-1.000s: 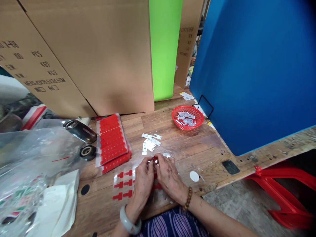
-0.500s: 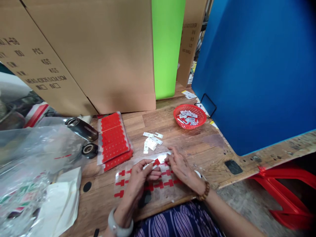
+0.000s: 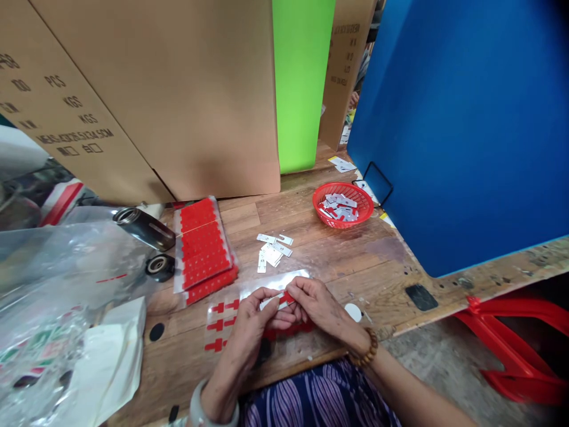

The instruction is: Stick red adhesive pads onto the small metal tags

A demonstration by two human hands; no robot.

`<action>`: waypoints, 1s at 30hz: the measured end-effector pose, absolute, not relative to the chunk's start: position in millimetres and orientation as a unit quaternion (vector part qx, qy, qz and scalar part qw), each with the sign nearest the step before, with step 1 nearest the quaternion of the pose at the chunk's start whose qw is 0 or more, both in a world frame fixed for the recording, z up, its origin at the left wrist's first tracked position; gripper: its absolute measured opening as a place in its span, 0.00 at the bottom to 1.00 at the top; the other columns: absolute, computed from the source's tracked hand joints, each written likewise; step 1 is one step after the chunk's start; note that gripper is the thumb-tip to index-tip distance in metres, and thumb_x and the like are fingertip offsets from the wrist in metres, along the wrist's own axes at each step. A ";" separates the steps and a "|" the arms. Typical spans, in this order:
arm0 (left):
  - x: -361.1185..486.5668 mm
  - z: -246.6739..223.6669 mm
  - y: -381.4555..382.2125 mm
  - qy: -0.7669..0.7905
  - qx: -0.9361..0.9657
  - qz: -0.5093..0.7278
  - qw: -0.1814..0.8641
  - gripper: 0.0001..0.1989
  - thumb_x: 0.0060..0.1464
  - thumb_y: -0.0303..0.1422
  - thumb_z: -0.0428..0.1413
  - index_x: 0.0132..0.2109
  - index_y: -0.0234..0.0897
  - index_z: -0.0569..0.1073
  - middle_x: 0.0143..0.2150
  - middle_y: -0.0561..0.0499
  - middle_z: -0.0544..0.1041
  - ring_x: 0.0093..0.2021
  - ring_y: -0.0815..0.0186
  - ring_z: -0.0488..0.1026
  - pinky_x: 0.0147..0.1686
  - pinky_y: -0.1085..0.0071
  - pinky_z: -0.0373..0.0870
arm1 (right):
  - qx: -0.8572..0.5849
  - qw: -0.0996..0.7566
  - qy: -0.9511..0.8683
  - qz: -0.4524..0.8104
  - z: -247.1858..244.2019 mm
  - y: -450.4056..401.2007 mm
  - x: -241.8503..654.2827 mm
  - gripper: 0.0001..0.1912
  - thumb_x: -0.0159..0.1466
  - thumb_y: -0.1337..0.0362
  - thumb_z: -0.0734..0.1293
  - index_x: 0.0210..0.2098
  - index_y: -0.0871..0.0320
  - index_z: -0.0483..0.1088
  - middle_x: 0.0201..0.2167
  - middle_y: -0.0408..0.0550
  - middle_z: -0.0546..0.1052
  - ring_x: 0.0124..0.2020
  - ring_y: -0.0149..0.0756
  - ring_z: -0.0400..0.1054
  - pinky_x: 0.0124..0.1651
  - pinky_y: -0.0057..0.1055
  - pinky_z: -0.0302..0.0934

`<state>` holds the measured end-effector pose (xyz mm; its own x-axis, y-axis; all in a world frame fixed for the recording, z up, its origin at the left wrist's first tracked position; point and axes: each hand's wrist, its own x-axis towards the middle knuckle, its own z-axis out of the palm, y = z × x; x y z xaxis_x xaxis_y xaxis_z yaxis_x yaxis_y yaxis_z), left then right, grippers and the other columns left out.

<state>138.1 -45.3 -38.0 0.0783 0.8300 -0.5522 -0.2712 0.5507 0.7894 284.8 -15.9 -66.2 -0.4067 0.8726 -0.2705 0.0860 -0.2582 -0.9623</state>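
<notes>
My left hand (image 3: 251, 323) pinches a small white card (image 3: 272, 303) between thumb and fingers. A red sticker (image 3: 288, 298) sits at the card's right end. My right hand (image 3: 319, 305) closes on that red end with thumb and fingertips, and the two hands almost meet. Beneath them lies a clear sheet (image 3: 249, 290) bearing red T-shaped stickers (image 3: 216, 325); my hands hide much of it. Just beyond the sheet, several loose white cards (image 3: 272, 254) lie in a small heap.
A red basket (image 3: 316, 207) holds more cards. Stacked red sticker sheets (image 3: 202, 243) lie left, beside a dark flask (image 3: 149, 230) and its lid (image 3: 160, 268). Plastic bags (image 3: 57, 267) cover the far left. Cardboard (image 3: 200, 101) and a blue panel (image 3: 480, 130) stand behind.
My right hand has come down and left from the sheet to the card and now grips its red end. My left hand keeps its hold on the card.
</notes>
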 end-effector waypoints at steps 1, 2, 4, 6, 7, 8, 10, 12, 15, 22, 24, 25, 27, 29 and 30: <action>138.0 -38.5 -45.4 0.547 0.255 0.398 0.691 0.23 0.39 0.39 0.66 0.39 0.32 0.67 0.24 0.45 0.79 0.25 0.64 0.78 0.27 0.75 0.74 | -0.448 0.298 -0.533 0.653 -66.2 -16.0 286.8 0.18 0.64 0.51 0.59 0.27 0.58 0.63 0.17 0.39 0.67 0.17 0.26 0.60 0.21 0.23 0.53; 138.0 -38.9 -45.4 0.545 0.257 0.396 0.693 0.23 0.40 0.39 0.66 0.39 0.32 0.67 0.25 0.45 0.79 0.25 0.64 0.78 0.27 0.75 0.74 | -0.445 0.296 -0.536 0.653 -65.7 -16.2 289.0 0.17 0.64 0.52 0.59 0.28 0.59 0.64 0.17 0.39 0.67 0.18 0.26 0.60 0.21 0.23 0.54; 138.5 -39.4 -45.0 0.539 0.265 0.392 0.697 0.21 0.41 0.38 0.65 0.39 0.32 0.68 0.25 0.45 0.80 0.25 0.65 0.78 0.27 0.76 0.74 | -0.442 0.300 -0.539 0.652 -63.9 -16.4 293.2 0.15 0.64 0.54 0.60 0.30 0.59 0.65 0.19 0.39 0.68 0.19 0.25 0.61 0.23 0.22 0.55; 139.4 -39.0 -44.3 0.536 0.269 0.389 0.700 0.20 0.42 0.38 0.65 0.39 0.32 0.68 0.26 0.45 0.80 0.24 0.66 0.78 0.27 0.76 0.73 | -0.431 0.303 -0.535 0.660 -61.3 -16.1 296.6 0.13 0.63 0.55 0.62 0.32 0.59 0.66 0.21 0.39 0.69 0.20 0.25 0.62 0.24 0.23 0.56; 139.9 -38.4 -43.9 0.536 0.268 0.387 0.701 0.19 0.42 0.38 0.65 0.38 0.32 0.68 0.26 0.45 0.80 0.24 0.66 0.77 0.26 0.76 0.73 | -0.423 0.301 -0.532 0.670 -59.9 -15.8 297.9 0.13 0.62 0.55 0.62 0.33 0.59 0.66 0.21 0.39 0.69 0.20 0.25 0.63 0.24 0.23 0.57; 140.4 -37.7 -43.5 0.536 0.266 0.385 0.702 0.19 0.42 0.37 0.65 0.38 0.32 0.68 0.25 0.45 0.80 0.24 0.66 0.77 0.26 0.77 0.73 | -0.415 0.296 -0.526 0.681 -58.6 -15.5 298.9 0.12 0.61 0.55 0.63 0.34 0.59 0.67 0.21 0.38 0.69 0.20 0.25 0.63 0.25 0.23 0.57; 141.2 -36.2 -42.9 0.537 0.259 0.381 0.707 0.19 0.42 0.37 0.65 0.38 0.32 0.68 0.25 0.46 0.79 0.24 0.66 0.77 0.26 0.77 0.73 | -0.404 0.284 -0.511 0.703 -56.9 -14.9 300.6 0.12 0.59 0.56 0.65 0.35 0.60 0.67 0.21 0.37 0.69 0.20 0.25 0.63 0.25 0.23 0.57; 141.6 -35.4 -42.3 0.536 0.257 0.377 0.710 0.18 0.42 0.37 0.65 0.37 0.32 0.68 0.24 0.46 0.79 0.23 0.66 0.77 0.25 0.77 0.73 | -0.396 0.281 -0.493 0.722 -56.8 -14.6 302.4 0.12 0.58 0.57 0.67 0.35 0.60 0.66 0.20 0.37 0.69 0.20 0.25 0.63 0.26 0.23 0.57; 141.5 -35.5 -41.6 0.540 0.255 0.370 0.711 0.17 0.43 0.36 0.64 0.37 0.33 0.68 0.23 0.47 0.78 0.22 0.67 0.76 0.25 0.78 0.72 | -0.372 0.283 -0.467 0.750 -58.4 -13.8 307.0 0.15 0.54 0.58 0.71 0.36 0.60 0.66 0.22 0.37 0.70 0.22 0.25 0.65 0.29 0.23 0.59; 140.4 -37.2 -39.1 0.539 0.263 0.363 0.713 0.17 0.42 0.37 0.64 0.36 0.33 0.69 0.22 0.48 0.78 0.22 0.67 0.76 0.23 0.77 0.71 | -0.305 0.266 -0.394 0.825 -61.2 -9.1 316.3 0.21 0.56 0.52 0.71 0.39 0.62 0.67 0.26 0.45 0.76 0.27 0.28 0.72 0.33 0.25 0.64; 140.3 -38.9 -38.6 0.543 0.267 0.361 0.709 0.17 0.42 0.38 0.64 0.36 0.33 0.69 0.22 0.48 0.77 0.23 0.66 0.77 0.24 0.76 0.72 | -0.321 0.272 -0.367 0.829 -64.0 -7.7 314.0 0.21 0.56 0.48 0.69 0.35 0.62 0.67 0.24 0.45 0.76 0.25 0.29 0.73 0.30 0.24 0.65; 140.2 -39.9 -38.4 0.547 0.270 0.359 0.707 0.18 0.42 0.38 0.64 0.36 0.33 0.69 0.22 0.48 0.78 0.23 0.65 0.77 0.24 0.76 0.72 | -0.331 0.273 -0.363 0.827 -65.5 -6.9 312.3 0.22 0.56 0.47 0.69 0.33 0.62 0.66 0.23 0.45 0.76 0.24 0.29 0.73 0.29 0.24 0.66; 140.4 -41.6 -38.3 0.554 0.275 0.355 0.701 0.18 0.42 0.39 0.64 0.37 0.34 0.68 0.22 0.48 0.78 0.23 0.65 0.77 0.25 0.75 0.72 | -0.349 0.270 -0.375 0.815 -68.1 -5.5 308.7 0.22 0.56 0.47 0.69 0.32 0.62 0.66 0.23 0.45 0.76 0.22 0.28 0.72 0.27 0.23 0.65; 141.2 -42.5 -38.4 0.559 0.282 0.352 0.696 0.19 0.43 0.40 0.63 0.37 0.34 0.68 0.23 0.48 0.78 0.23 0.65 0.77 0.25 0.75 0.72 | -0.365 0.269 -0.397 0.798 -69.7 -4.5 305.5 0.21 0.54 0.50 0.71 0.32 0.61 0.66 0.22 0.44 0.76 0.20 0.27 0.71 0.25 0.22 0.64; 141.9 -42.7 -38.4 0.560 0.287 0.351 0.694 0.19 0.43 0.40 0.63 0.37 0.34 0.68 0.23 0.49 0.78 0.23 0.65 0.77 0.25 0.75 0.72 | -0.371 0.270 -0.407 0.790 -70.2 -4.3 304.1 0.21 0.53 0.51 0.72 0.33 0.61 0.66 0.21 0.43 0.76 0.19 0.26 0.70 0.24 0.21 0.64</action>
<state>141.9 -38.4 -42.7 0.1269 0.8083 -0.5750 -0.1653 0.5888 0.7912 304.1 -4.3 -70.2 -0.5782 0.7288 -0.3668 -0.1246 -0.5232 -0.8431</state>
